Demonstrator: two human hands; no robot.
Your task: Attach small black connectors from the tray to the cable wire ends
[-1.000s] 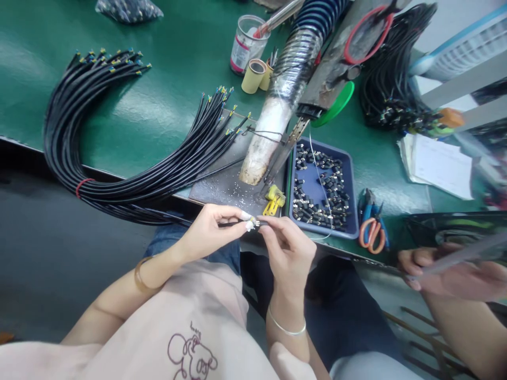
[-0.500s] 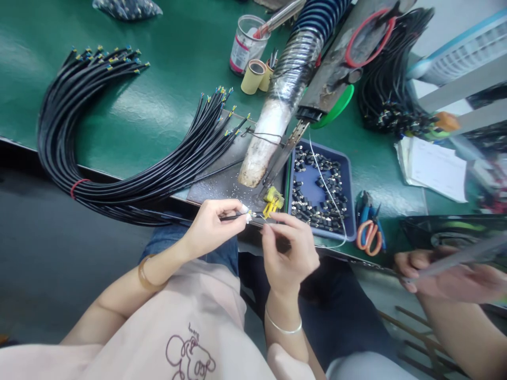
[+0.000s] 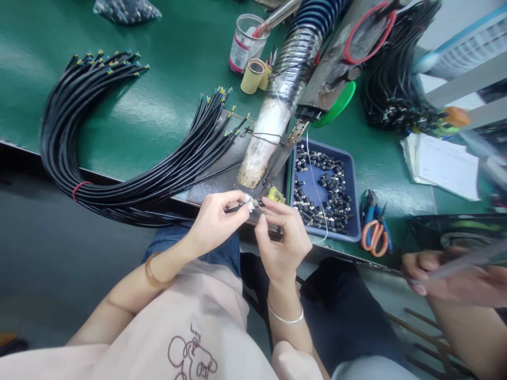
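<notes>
My left hand (image 3: 217, 219) is closed on the end of a black cable (image 3: 233, 207), with white at its fingertips. Small coloured wire ends show there. My right hand (image 3: 283, 240) pinches a thin solder wire (image 3: 316, 182), which loops back over the blue tray (image 3: 355, 211). Both hands' fingertips nearly meet below the tip of a mounted soldering iron (image 3: 283, 153). A yellow sponge-like piece (image 3: 276, 195) lies just behind my right fingers. Left of my hands, a tied bundle of black cables (image 3: 130, 195) curves over the bench edge, coloured wires at its ends.
A taped hose (image 3: 263, 134) hangs over the metal plate (image 3: 206, 190). The tray holds many small black connectors (image 3: 336, 184). Pliers (image 3: 375, 232) lie right of it. A plastic cup (image 3: 241, 50) stands behind. At right is another person's hand (image 3: 447, 279).
Both my hands have moved slightly up, closer to the iron's tip, and my right fingers have come nearer the cable end. The solder wire's loop over the tray has shifted left.
</notes>
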